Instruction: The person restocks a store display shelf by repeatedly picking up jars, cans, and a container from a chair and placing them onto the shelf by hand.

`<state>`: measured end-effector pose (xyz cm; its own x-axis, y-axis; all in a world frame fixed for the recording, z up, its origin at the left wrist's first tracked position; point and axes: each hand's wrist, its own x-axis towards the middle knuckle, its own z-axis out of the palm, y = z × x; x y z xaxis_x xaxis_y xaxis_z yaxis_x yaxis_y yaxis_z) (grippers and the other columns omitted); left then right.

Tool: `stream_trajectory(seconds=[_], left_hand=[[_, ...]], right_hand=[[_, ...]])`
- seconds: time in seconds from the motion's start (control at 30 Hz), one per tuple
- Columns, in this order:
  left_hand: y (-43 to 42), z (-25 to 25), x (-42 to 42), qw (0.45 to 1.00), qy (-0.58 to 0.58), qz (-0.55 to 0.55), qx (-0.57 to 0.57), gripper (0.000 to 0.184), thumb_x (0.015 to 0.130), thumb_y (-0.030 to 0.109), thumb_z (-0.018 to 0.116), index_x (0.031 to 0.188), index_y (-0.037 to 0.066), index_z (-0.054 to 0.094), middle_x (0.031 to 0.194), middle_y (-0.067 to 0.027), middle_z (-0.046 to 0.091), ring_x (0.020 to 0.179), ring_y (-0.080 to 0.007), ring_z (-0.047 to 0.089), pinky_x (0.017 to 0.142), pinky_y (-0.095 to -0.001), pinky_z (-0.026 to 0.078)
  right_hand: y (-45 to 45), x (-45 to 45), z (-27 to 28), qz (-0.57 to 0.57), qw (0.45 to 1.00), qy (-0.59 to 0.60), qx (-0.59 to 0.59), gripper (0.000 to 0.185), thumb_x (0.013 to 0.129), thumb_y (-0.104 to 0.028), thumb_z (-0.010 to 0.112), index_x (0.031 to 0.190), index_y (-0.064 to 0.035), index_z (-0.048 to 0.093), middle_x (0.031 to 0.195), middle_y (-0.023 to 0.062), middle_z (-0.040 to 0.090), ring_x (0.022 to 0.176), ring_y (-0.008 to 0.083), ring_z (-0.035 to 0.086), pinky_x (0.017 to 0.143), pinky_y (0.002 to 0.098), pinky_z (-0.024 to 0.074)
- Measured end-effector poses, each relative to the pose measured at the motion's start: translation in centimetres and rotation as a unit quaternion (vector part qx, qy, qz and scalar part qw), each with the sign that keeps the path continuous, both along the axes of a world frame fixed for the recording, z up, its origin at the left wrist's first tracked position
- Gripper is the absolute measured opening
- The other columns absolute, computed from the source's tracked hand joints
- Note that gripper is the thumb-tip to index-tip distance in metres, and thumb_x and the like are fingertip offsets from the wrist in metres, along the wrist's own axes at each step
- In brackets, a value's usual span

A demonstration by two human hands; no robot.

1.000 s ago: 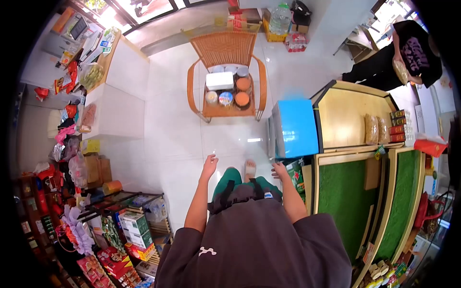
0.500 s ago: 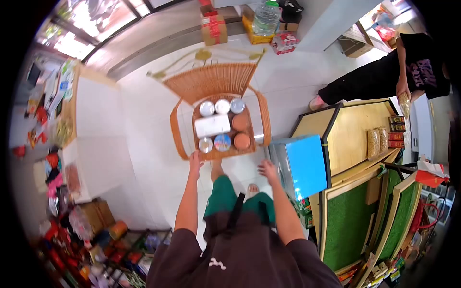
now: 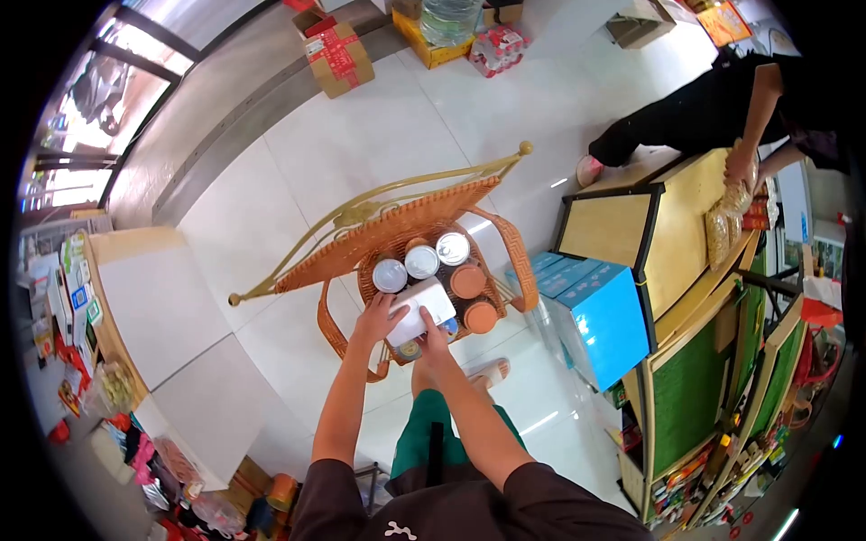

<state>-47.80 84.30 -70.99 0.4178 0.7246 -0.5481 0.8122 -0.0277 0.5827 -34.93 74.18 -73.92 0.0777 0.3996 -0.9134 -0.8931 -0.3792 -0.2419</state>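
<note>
A wicker armchair stands before me with cans and jars on its seat. My left hand holds the left end of a white box, fingers over its top. At the box's near edge, my right hand grips it too. Behind the box are silver-lidded cans. On its right sit two jars with orange-brown lids. A blue-topped container is mostly hidden behind the box and my right hand. Another can shows partly below the box, between my hands.
Right of the chair is a glossy blue box beside a wooden display shelf. A person at the far right handles bags of a grainy product. A white counter stands left; a taped carton lies behind.
Both hands have moved in from the chair's front onto the white box. The view has turned, so the chair looks tilted. The other person's hands have reached down to the bags on the shelf.
</note>
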Motion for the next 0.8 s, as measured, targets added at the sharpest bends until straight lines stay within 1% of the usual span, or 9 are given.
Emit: stream_trajectory(seconds=[0.07, 0.17, 0.3, 0.37, 0.47, 0.53, 0.63, 0.73, 0.8], left_hand=[[-0.3, -1.5, -0.3, 1.000, 0.000, 0.003, 0.003, 0.052, 0.086, 0.049, 0.057, 0.116, 0.006, 0.053, 0.119, -0.0166, 0.053, 0.109, -0.0372, 0.053, 0.090, -0.0456, 0.045], [-0.3, -2.2, -0.3, 0.995, -0.085, 0.038, 0.024, 0.052, 0.085, 0.044, 0.062, 0.114, 0.001, 0.054, 0.114, -0.0187, 0.055, 0.107, -0.0378, 0.054, 0.088, -0.0449, 0.045], [0.7, -1.7, -0.2, 0.994, -0.095, 0.044, 0.014, 0.050, 0.084, 0.044, 0.064, 0.108, 0.000, 0.057, 0.106, -0.0210, 0.059, 0.102, -0.0372, 0.057, 0.086, -0.0431, 0.046], [1.1, -0.1, 0.1, 0.993, -0.070, 0.063, -0.065, 0.051, 0.084, 0.045, 0.065, 0.104, -0.001, 0.058, 0.100, -0.0216, 0.061, 0.099, -0.0376, 0.058, 0.083, -0.0421, 0.047], [0.4, 2.5, 0.7, 0.994, -0.082, 0.049, -0.051, 0.051, 0.083, 0.045, 0.065, 0.100, -0.002, 0.057, 0.098, -0.0211, 0.062, 0.096, -0.0384, 0.058, 0.082, -0.0413, 0.047], [-0.6, 4.3, 1.0, 0.996, -0.073, 0.029, -0.048, 0.052, 0.082, 0.045, 0.066, 0.101, -0.002, 0.055, 0.098, -0.0206, 0.061, 0.094, -0.0354, 0.059, 0.081, -0.0396, 0.047], [-2.4, 5.9, 1.1, 0.979, -0.104, 0.086, -0.156, 0.060, 0.079, 0.045, 0.072, 0.108, -0.002, 0.049, 0.103, -0.0171, 0.061, 0.099, -0.0252, 0.060, 0.084, -0.0350, 0.047], [-4.3, 5.8, 2.3, 0.950, -0.165, 0.090, -0.249, 0.078, 0.078, 0.039, 0.075, 0.132, -0.002, 0.036, 0.123, -0.0204, 0.052, 0.111, -0.0273, 0.054, 0.094, -0.0364, 0.044], [-5.8, 6.1, 4.1, 0.898, -0.233, 0.091, -0.361, 0.085, 0.079, 0.035, 0.075, 0.140, -0.001, 0.027, 0.129, -0.0203, 0.047, 0.115, -0.0265, 0.051, 0.096, -0.0374, 0.044]], right_hand=[[0.0, -0.5, -0.2, -0.013, 1.000, 0.000, 0.001, 0.059, 0.082, -0.034, 0.072, 0.129, -0.0117, 0.045, 0.123, 0.0051, 0.054, 0.112, 0.0195, 0.053, 0.090, 0.0378, 0.0451], [0.8, -1.1, -0.7, -0.069, 0.998, -0.015, -0.001, 0.066, 0.080, -0.033, 0.075, 0.133, -0.0108, 0.042, 0.123, 0.0036, 0.054, 0.111, 0.0207, 0.053, 0.088, 0.0391, 0.0449], [0.6, -0.6, 0.0, -0.011, 1.000, -0.013, 0.002, 0.071, 0.080, -0.037, 0.074, 0.136, -0.0107, 0.039, 0.127, 0.0061, 0.052, 0.117, 0.0240, 0.049, 0.095, 0.0438, 0.0420], [0.5, 0.5, 0.2, 0.001, 1.000, 0.017, 0.007, 0.072, 0.079, -0.038, 0.074, 0.136, -0.0107, 0.039, 0.126, 0.0064, 0.052, 0.116, 0.0245, 0.050, 0.094, 0.0440, 0.0423], [-0.8, 1.6, 0.9, 0.018, 0.999, 0.037, 0.015, 0.075, 0.078, -0.039, 0.075, 0.137, -0.0087, 0.038, 0.125, 0.0080, 0.053, 0.114, 0.0253, 0.052, 0.093, 0.0430, 0.0441], [-2.0, 1.9, 0.7, 0.044, 0.997, 0.026, 0.051, 0.070, 0.083, -0.041, 0.069, 0.137, -0.0084, 0.039, 0.129, 0.0082, 0.052, 0.118, 0.0246, 0.049, 0.101, 0.0410, 0.0384], [-3.3, 4.5, 5.9, 0.106, 0.989, 0.025, 0.096, 0.073, 0.084, -0.042, 0.068, 0.139, -0.0070, 0.035, 0.131, 0.0092, 0.050, 0.120, 0.0247, 0.049, 0.101, 0.0413, 0.0390], [-5.6, 6.6, 10.4, 0.125, 0.986, -0.007, 0.113, 0.077, 0.084, -0.046, 0.066, 0.141, -0.0063, 0.032, 0.133, 0.0103, 0.048, 0.121, 0.0258, 0.048, 0.102, 0.0426, 0.0382], [-7.7, 8.0, 12.6, 0.146, 0.981, -0.044, 0.122, 0.083, 0.083, -0.052, 0.064, 0.143, -0.0052, 0.029, 0.134, 0.0116, 0.047, 0.121, 0.0270, 0.047, 0.101, 0.0436, 0.0376]])
